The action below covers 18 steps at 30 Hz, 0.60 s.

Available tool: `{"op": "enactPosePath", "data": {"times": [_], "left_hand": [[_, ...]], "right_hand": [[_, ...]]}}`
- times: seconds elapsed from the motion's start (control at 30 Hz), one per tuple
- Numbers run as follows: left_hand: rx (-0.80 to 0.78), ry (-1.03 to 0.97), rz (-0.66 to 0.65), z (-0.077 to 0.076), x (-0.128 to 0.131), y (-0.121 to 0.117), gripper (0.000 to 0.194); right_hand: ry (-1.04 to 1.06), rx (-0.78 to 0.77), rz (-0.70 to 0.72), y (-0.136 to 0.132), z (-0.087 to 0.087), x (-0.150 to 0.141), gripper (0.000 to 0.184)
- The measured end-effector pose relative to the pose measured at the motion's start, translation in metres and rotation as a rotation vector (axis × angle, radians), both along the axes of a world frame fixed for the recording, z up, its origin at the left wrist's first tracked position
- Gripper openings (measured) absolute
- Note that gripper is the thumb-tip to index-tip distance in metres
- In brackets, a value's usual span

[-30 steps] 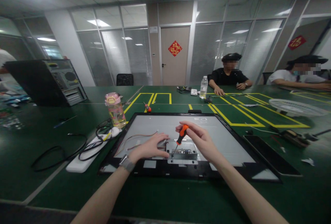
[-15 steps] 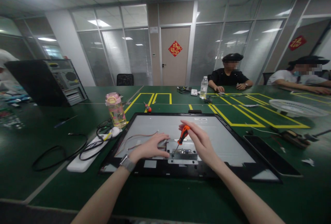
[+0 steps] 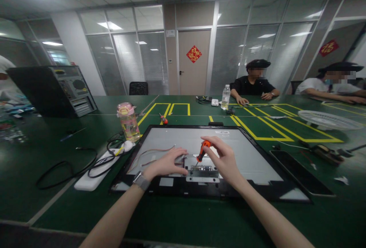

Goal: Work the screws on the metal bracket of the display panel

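My right hand (image 3: 225, 158) grips the orange-and-black handle of a screwdriver (image 3: 203, 151), thumb and fingers closed round it. The screwdriver leans, its shaft pointing down at a metal bracket (image 3: 201, 179) with connectors. Whether the tip touches a screw is too small to tell. My left hand (image 3: 168, 163) lies with thumb and fingers spread at the bracket's left side, the thumb by its lower left corner. Beneath both hands, a display panel (image 3: 243, 145) with a grey back and black frame lies flat on the green table. Thin wires (image 3: 148, 151) run left from the bracket area.
Left of the panel are a power strip (image 3: 95, 171) with black cables and a pink-lidded bottle (image 3: 127, 122). A computer case (image 3: 51, 89) stands farther left. A dark flat slab (image 3: 300, 171) lies at right. Beyond the panel is a red screwdriver (image 3: 164, 119). Two people sit across the table.
My right fingers have curled more round the handle. The screwdriver has shifted slightly right, its tip a little up and away from the bracket's left end. My left hand stays put.
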State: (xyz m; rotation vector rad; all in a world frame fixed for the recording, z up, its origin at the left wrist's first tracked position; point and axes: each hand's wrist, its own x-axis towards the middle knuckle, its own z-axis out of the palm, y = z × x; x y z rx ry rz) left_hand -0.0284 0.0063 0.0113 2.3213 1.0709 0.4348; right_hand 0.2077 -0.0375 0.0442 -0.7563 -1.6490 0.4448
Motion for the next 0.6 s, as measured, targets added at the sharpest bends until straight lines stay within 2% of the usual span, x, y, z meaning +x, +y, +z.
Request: {"op": "enactPosePath", "data": {"times": [0.07,0.23,0.3,0.6], "left_hand": [[-0.004,-0.001,0.008,-0.001,0.0,0.0,0.076],[-0.012,-0.018,0.0,-0.001,0.0,0.0,0.076],[-0.02,-0.016,0.005,0.0,0.0,0.0,0.075],[-0.038,-0.023,0.011,-0.001,-0.001,0.002,0.072]], "right_hand": [[-0.001,0.008,-0.03,0.0,0.0,-0.001,0.021],[0.048,-0.133,0.186,0.001,-0.004,-0.002,0.034],[0.076,-0.16,0.191,0.003,-0.007,-0.004,0.037],[0.274,-0.105,-0.203,0.017,-0.01,0.005,0.033]]}}
